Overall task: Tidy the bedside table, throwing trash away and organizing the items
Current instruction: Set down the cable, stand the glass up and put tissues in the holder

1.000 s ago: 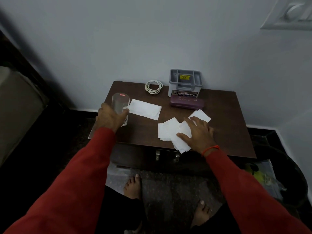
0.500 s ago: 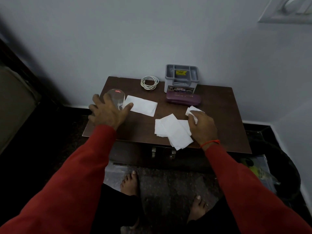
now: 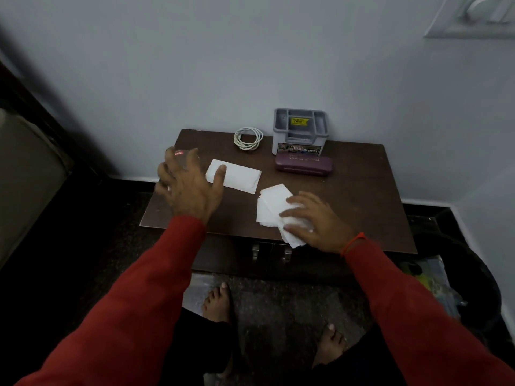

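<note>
On the brown bedside table, my left hand hovers with fingers spread in front of a clear glass. Only the glass's rim with a red label shows behind it. A flat white tissue lies just right of my thumb. My right hand rests on a loose pile of white tissues near the front edge, fingers curled over a crumpled one. At the back stand a grey organizer tray, a coiled white cable and a purple case.
A dark bin lined with a plastic bag stands on the floor right of the table. A bed edge runs along the left. My bare feet are below the table's front, where two drawer handles show.
My left hand let go of the glass and opened wide. My right hand picked up a tissue at the right and brought it left onto the pile.
</note>
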A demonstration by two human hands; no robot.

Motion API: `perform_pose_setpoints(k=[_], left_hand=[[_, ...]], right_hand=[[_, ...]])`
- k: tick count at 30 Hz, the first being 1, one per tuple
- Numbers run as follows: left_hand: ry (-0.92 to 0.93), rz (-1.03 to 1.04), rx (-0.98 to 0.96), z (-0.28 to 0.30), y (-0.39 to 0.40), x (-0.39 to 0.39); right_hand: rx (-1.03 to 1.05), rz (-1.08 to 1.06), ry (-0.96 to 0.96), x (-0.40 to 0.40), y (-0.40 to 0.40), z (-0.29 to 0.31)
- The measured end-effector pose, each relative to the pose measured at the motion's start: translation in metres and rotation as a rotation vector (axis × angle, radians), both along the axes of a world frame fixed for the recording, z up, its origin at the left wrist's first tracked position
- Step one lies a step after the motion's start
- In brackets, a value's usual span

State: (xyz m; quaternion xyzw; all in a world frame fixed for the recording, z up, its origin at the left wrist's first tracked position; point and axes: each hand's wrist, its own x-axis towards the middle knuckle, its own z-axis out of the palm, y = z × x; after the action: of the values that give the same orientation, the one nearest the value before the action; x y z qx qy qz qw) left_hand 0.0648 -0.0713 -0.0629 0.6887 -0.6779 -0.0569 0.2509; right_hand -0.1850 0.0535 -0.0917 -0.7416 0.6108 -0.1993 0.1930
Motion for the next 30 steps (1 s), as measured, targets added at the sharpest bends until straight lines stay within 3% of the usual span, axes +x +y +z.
perform_pose_setpoints(k=[2,6,10,17,27,30], left_hand=[[0.054,0.088,0.11,-0.002,-0.01,0.016],[0.187,0.163,0.295,-0.006,-0.021,0.039],[0.266,0.156,0.352,-0.006,-0.019,0.041],[0.317,0.162,0.36,-0.002,-0.021,0.045],[0.314,0.154,0.376,-0.007,-0.025,0.047],[0.241,0.187,0.366,-0.003,-0.022,0.043]], right_hand=[[0.087,-0.061,0.03,0.001,0.002,-0.005],[-0.058,-0.313,-0.027,0.001,-0.005,-0.004],[0.147,-0.5,0.054,-0.001,-0.008,-0.011],[0.206,-0.498,0.191,0.006,-0.013,-0.008],[0.315,-0.537,0.158,0.009,-0.017,0.002],[0.332,-0.566,0.107,0.008,-0.018,0.003]])
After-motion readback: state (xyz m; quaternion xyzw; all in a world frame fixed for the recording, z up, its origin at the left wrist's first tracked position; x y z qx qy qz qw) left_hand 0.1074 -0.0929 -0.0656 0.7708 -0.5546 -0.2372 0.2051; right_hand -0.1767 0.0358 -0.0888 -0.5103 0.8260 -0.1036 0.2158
